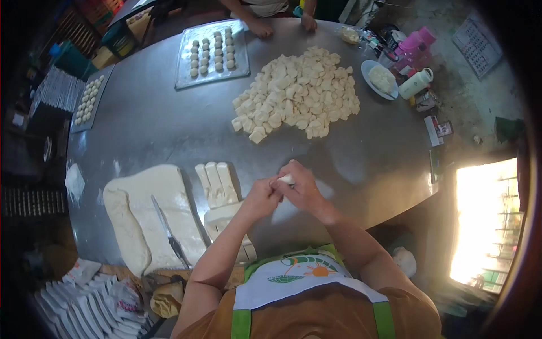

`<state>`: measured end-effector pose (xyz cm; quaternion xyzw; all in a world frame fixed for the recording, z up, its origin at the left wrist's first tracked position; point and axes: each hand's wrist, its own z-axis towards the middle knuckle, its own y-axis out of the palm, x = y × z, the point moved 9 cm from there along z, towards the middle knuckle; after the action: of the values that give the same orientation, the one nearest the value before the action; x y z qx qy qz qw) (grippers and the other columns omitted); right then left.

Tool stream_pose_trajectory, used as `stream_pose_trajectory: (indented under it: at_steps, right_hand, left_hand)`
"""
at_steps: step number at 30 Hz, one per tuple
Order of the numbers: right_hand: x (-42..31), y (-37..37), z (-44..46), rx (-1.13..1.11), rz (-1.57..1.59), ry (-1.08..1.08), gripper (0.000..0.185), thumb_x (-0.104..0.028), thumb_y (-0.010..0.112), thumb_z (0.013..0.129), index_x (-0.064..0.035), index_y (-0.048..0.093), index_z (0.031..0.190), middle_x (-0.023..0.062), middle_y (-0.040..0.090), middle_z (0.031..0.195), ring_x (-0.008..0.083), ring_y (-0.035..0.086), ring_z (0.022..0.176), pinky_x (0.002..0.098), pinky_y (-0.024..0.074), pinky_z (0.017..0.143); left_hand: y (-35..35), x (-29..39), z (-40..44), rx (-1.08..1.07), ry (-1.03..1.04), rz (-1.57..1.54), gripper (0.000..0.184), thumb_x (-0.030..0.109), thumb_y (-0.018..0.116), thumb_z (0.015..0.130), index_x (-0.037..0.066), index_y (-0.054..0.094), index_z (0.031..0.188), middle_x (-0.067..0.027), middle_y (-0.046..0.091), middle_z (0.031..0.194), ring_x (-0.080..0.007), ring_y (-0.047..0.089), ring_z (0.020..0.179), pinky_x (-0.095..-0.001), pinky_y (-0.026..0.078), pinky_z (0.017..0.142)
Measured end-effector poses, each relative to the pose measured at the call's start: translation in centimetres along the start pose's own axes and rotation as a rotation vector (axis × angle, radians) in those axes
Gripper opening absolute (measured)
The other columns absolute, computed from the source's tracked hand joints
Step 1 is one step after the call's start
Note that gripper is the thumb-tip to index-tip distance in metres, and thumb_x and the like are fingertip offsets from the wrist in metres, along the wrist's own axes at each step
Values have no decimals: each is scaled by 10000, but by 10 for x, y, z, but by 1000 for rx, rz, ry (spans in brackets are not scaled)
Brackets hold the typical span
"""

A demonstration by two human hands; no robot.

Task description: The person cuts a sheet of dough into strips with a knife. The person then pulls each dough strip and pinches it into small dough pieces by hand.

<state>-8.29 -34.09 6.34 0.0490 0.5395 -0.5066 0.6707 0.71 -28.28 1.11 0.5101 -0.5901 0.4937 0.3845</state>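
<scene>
My right hand (304,191) is closed around a small piece of white dough (287,179), which shows between the thumb and fingers. Against it presses my left hand (262,199), its fingers curled in at the same dough; the fingertips are partly hidden. To the left of my hands lie cut dough strips (213,183), some under my left forearm. Farther left, a knife (164,229) rests on a large slab of dough (121,226). Ahead of my hands spreads a big heap of cut dough pieces (299,93).
A metal tray (180,76) holds rows of dough balls, and a second tray (101,104) stands at the left edge. Another person's hands (261,28) rest at the far edge. A plate (368,70) and a white bottle (415,83) are at the right of the metal table (141,141).
</scene>
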Motion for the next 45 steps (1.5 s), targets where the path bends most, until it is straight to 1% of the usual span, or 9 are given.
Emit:
stream_pose_trajectory:
  at_steps: [5, 10, 14, 18, 22, 25, 31, 39, 45]
  right_hand:
    - [92, 30, -37, -490, -581, 509, 274, -213, 715, 861, -46, 574, 1026, 172, 643, 1009, 337, 623, 884, 415, 493, 730]
    - [36, -7, -12, 66, -181, 244, 358, -164, 683, 890, -45, 580, 1212, 191, 649, 1095, 239, 644, 1013, 380, 513, 738]
    - [22, 65, -53, -89, 201, 352, 426, -276, 693, 875, -68, 616, 1239, 153, 654, 1159, 316, 643, 1058, 446, 498, 883]
    - [39, 109, -78, -518, 171, 690, 396, -271, 693, 896, -68, 607, 1225, 134, 642, 1115, 282, 627, 1036, 416, 495, 823]
    - [64, 121, -74, -525, -201, 398, 307, -216, 687, 910, -66, 598, 1163, 124, 581, 1039, 233, 603, 904, 364, 483, 709]
    - [37, 121, -77, -379, -359, -10, 234, -207, 689, 900, -72, 595, 1066, 119, 545, 944, 271, 556, 843, 372, 459, 711]
    - [-22, 62, -103, -605, 142, -12, 217, -113, 686, 869, -46, 480, 882, 100, 484, 858, 270, 498, 778, 369, 425, 690]
    - [124, -97, -180, -449, 176, 456, 227, -107, 713, 842, -22, 507, 879, 89, 534, 872, 213, 487, 740, 340, 430, 685]
    - [139, -107, -199, 87, -200, 235, 264, -147, 762, 824, -8, 576, 950, 114, 572, 883, 239, 555, 797, 364, 462, 694]
  left_hand:
    - [48, 7, -36, -287, 136, 161, 199, 179, 569, 983, 15, 678, 957, 20, 621, 664, -108, 597, 659, -303, 483, 615]
    - [23, 22, -64, 79, -138, -154, 206, 199, 581, 992, 29, 695, 1008, -17, 663, 787, -110, 629, 774, -307, 505, 685]
    - [47, -40, -86, 79, -384, -1480, 267, 256, 640, 972, 30, 690, 1104, -91, 698, 946, -116, 641, 930, -307, 520, 795]
    - [-18, -64, -131, -193, -325, -66, 474, 213, 716, 920, -5, 570, 1315, -111, 636, 1232, -184, 604, 1126, -345, 509, 938]
    - [-138, -109, -145, 397, -120, 658, 477, 220, 808, 807, -5, 639, 1193, -116, 709, 950, -229, 680, 971, -353, 530, 854]
    - [-116, -135, -152, 368, -211, 591, 496, 218, 829, 763, 8, 648, 1174, -140, 695, 992, -242, 669, 985, -383, 523, 851]
    - [-44, -98, -212, 404, -488, 183, 547, 192, 841, 726, 26, 635, 1204, -156, 684, 1037, -287, 665, 980, -407, 517, 866]
    - [-17, -100, -233, 667, -46, 788, 473, 138, 804, 770, 38, 620, 1194, -139, 650, 1142, -281, 624, 1071, -389, 499, 906]
    - [2, -133, -254, 735, -184, 773, 321, 121, 781, 784, 21, 568, 1003, -155, 615, 1029, -350, 603, 972, -426, 496, 817]
